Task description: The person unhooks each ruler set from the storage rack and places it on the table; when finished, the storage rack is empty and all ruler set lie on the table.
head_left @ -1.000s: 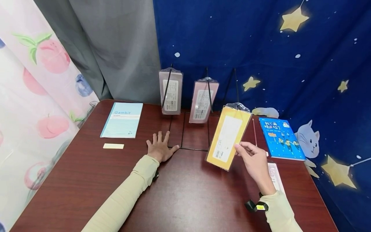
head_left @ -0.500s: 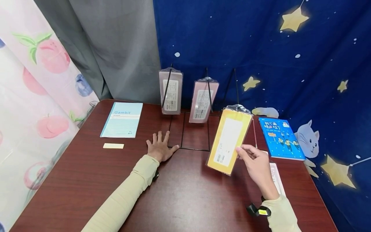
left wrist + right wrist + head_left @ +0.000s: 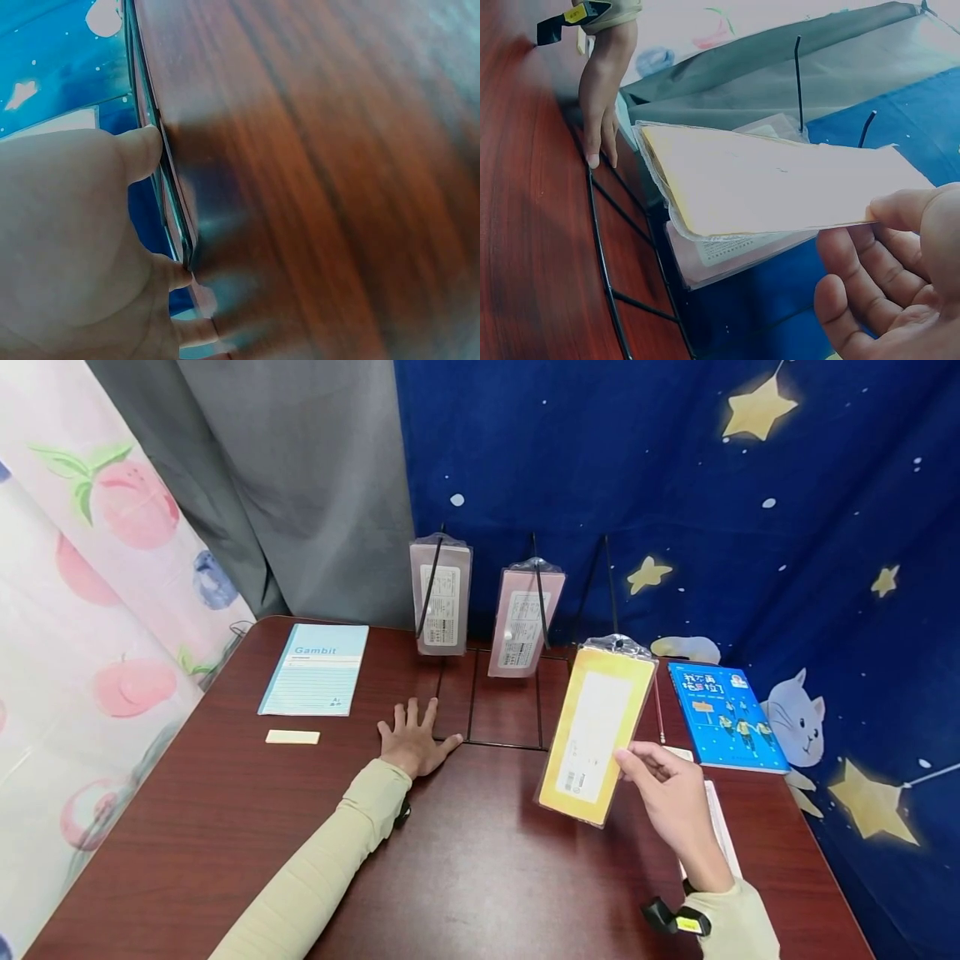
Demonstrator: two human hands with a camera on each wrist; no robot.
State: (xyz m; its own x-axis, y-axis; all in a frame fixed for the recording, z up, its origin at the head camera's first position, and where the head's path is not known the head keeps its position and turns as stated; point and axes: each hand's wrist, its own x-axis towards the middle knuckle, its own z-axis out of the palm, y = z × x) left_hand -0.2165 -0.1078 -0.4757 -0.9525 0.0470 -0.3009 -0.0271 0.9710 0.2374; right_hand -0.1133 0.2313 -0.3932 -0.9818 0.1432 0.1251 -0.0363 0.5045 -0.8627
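1. Pinching the yellow packet [image 3: 596, 731] at its lower right edge, the right hand [image 3: 670, 785] now holds it more upright above the table [image 3: 225, 810], shifted slightly nearer the person.
2. Left wrist view: the left hand [image 3: 414, 742] stays flat, fingers spread, against the wire rack [image 3: 161, 161].
3. Right wrist view: thumb and fingers [image 3: 907, 206] clamp the packet's edge.

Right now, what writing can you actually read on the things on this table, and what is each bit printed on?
"Gambit": light blue lined notebook.
Bright blue paperback book: large yellow characters, too blurred to read.
Two pink plastic-wrapped packets hanging on the wire rack: labels too small.
Yellow plastic-wrapped packet in the right hand: barcode label, unreadable.
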